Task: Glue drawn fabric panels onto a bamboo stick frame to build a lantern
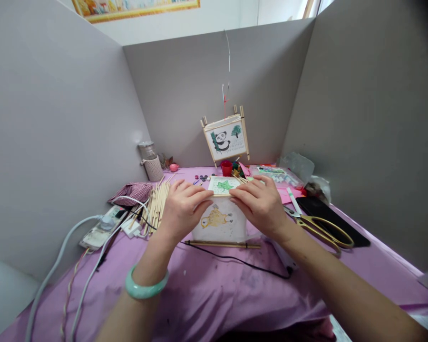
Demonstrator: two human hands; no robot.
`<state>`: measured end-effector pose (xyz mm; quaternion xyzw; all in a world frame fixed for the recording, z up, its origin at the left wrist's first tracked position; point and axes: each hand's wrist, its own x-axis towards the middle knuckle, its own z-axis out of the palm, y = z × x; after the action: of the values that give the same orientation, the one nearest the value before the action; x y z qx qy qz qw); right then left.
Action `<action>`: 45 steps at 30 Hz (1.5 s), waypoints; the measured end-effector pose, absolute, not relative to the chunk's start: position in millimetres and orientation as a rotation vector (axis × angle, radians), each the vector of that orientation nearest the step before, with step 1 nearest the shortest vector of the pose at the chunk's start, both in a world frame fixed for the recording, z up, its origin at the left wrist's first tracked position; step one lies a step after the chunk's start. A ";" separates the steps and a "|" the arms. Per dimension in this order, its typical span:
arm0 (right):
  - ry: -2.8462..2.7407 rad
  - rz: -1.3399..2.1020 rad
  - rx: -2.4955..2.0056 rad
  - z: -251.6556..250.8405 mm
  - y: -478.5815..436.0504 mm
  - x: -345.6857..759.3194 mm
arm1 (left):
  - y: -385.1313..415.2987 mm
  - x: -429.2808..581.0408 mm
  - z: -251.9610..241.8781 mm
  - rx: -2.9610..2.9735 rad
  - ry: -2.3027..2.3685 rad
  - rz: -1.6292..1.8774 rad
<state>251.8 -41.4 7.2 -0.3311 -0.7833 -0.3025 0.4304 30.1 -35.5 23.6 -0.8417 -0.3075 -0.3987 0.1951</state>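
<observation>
The left hand [185, 209] and right hand [260, 204] pinch the thin stick [221, 195] along the upper edge of the painted paper [221, 221], mid-counter [228, 294]; even thumb pressure should keep it straight and uncreased

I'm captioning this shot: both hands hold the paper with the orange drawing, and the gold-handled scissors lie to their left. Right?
Not quite: the head view shows the gold-handled scissors lying to the hands' right. The left hand and right hand do hold the paper with the orange drawing.
</observation>
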 end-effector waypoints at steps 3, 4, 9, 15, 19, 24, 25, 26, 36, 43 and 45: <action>-1.962 -0.754 -0.821 6.1 -40.8 250.8 | -32.6 34.2 22.7 -2.352 -0.841 -1.106; -1.964 -0.754 -0.819 5.8 -40.6 250.4 | -31.6 35.0 22.2 -2.350 -0.836 -1.107; -1.960 -0.754 -0.806 5.8 -39.1 249.1 | -28.8 36.6 21.0 -2.326 -0.789 -1.112; -1.962 -0.751 -0.782 4.0 -37.3 249.4 | -29.0 37.8 22.0 -2.309 -0.729 -1.114; -1.971 -0.748 -0.795 3.1 -36.8 249.0 | -28.5 38.0 22.3 -2.316 -0.723 -1.101; -1.983 -0.776 -0.798 3.6 -36.2 248.2 | -26.1 37.3 19.6 -2.292 -0.706 -1.090; -1.984 -0.775 -0.798 3.6 -36.0 248.2 | -25.7 37.2 18.9 -2.288 -0.706 -1.087; -1.986 -0.773 -0.798 3.6 -35.8 248.3 | -25.4 37.3 18.2 -2.283 -0.707 -1.085; -2.004 -0.774 -0.800 3.8 -35.5 249.7 | -24.9 38.8 13.9 -2.254 -0.723 -1.105; -2.011 -0.820 -0.792 5.1 -35.8 250.4 | -26.9 37.7 12.8 -2.252 -0.725 -1.123; -2.011 -0.835 -0.788 5.5 -35.9 251.2 | -28.5 37.2 13.6 -2.263 -0.735 -1.104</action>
<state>251.2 -35.9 5.5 -0.3115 -0.7955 -0.3302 0.4014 37.2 -28.5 13.6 -0.8338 -0.2708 -0.4069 0.2564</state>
